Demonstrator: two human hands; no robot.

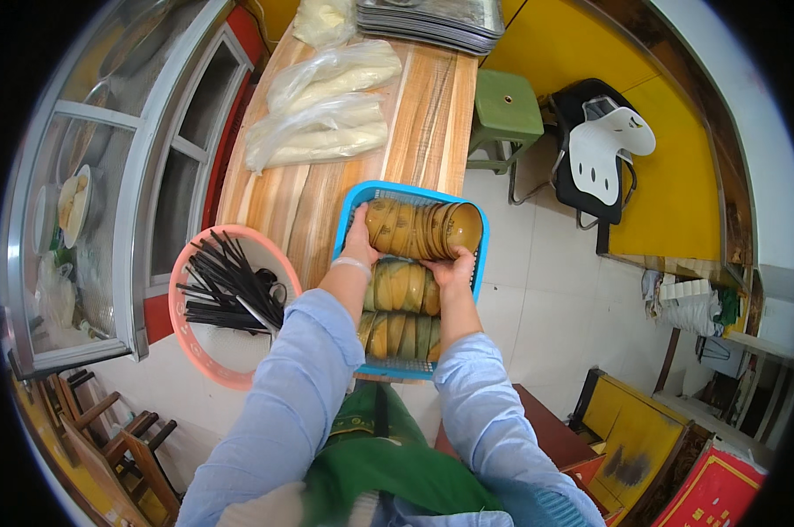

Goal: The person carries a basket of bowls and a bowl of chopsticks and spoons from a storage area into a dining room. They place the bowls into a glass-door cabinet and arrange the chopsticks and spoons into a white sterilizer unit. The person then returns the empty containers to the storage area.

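Note:
A row of nested yellow-brown bowls (410, 224) lies on its side along the far end of a blue plastic basket (403, 187). My left hand (359, 236) grips the left end of this row, and my right hand (455, 267) holds its right end near the open mouth of the last bowl. Two more rows of nested bowls, green and yellow, lie nearer to me: a middle row (402, 287) and a near row (397, 334). My right forearm hides part of their right ends. The basket rests at the near end of a wood-grain table (305, 217).
Left of the basket, a pink plastic basket (179, 316) holds black chopsticks (222, 283) and utensils. Plastic bags of dough (324, 128) and stacked metal trays (430, 26) occupy the table's far part. A green stool (507, 105) and a black chair (588, 178) stand right. Glass cabinet (87, 230) at left.

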